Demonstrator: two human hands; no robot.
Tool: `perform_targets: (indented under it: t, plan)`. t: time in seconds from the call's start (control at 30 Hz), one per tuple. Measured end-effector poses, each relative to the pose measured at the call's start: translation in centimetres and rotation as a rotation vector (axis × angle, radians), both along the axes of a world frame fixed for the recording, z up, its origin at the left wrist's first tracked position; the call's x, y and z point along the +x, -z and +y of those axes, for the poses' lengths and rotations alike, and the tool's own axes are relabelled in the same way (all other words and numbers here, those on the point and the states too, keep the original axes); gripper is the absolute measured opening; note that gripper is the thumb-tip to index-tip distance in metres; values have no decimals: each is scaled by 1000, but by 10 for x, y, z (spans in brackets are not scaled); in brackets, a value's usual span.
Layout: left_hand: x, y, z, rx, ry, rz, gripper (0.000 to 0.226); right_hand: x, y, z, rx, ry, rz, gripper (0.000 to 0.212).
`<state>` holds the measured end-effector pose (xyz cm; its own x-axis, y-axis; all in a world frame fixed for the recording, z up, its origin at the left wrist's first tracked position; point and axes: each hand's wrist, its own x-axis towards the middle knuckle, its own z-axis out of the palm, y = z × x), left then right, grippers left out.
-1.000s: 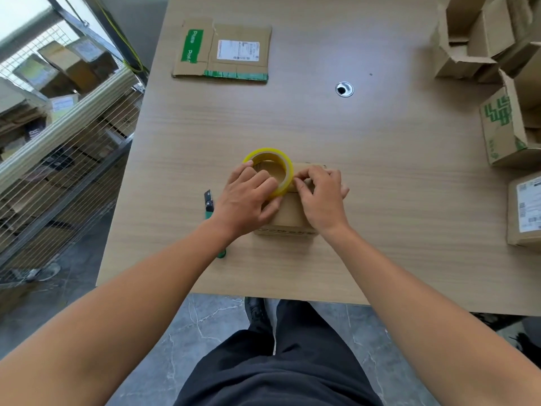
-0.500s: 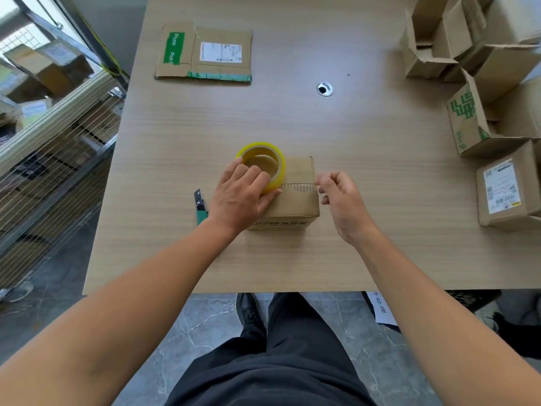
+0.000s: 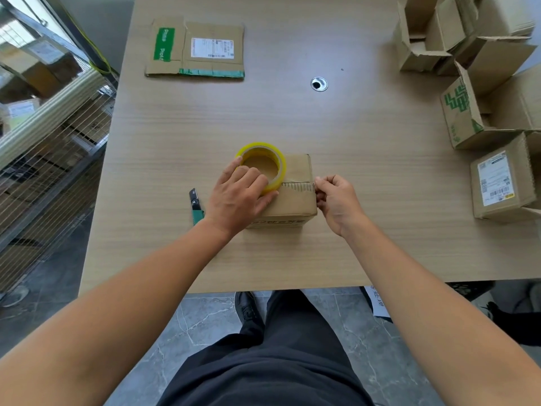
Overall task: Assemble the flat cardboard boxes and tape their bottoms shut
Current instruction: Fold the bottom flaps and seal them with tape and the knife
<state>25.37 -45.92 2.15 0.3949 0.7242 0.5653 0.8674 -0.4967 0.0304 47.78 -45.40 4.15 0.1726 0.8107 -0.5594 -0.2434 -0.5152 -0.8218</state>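
Two fingertips (image 3: 321,180) of the right hand (image 3: 336,200), thumb and forefinger, pinch the free end of the tape strip (image 3: 297,186) just at the right edge of the box (image 3: 295,202); the other fingers are loosely curled in. And the left?
— The left hand (image 3: 237,200) lies over the tape roll (image 3: 281,171), fingers bent over its near rim and into the core, pinning it on top of the box.
How would that strip handle?
— Thin, limp and sticky, I'd say. It looks rippled where it crosses the seam. Best held by its very end and drawn taut, or it will likely fold onto itself.
And the box?
— Small, plain brown cardboard. I judge it light and fairly stiff but hollow, so press along the seam rather than mid-flap. It stands near the front of the table (image 3: 351,127), closed flaps up, printing on the near side, and a knife (image 3: 196,206) lies just to its left. The roll is yellowish clear tape on a brown core
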Motion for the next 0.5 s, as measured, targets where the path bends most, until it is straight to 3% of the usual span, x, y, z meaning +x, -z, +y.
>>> perform_targets:
  t: [0.23,0.37,0.5]
  plan:
    - [1,5,1,-7,7,-17,33,4,1,9,-128,-79,-3,18]
    - [2,7,8,-7,12,-32,32,2,3,10,-121,-221,-211,13]
    - [1,5,9,-23,39,-30,32,-3,7,18,-72,-420,-518,60]
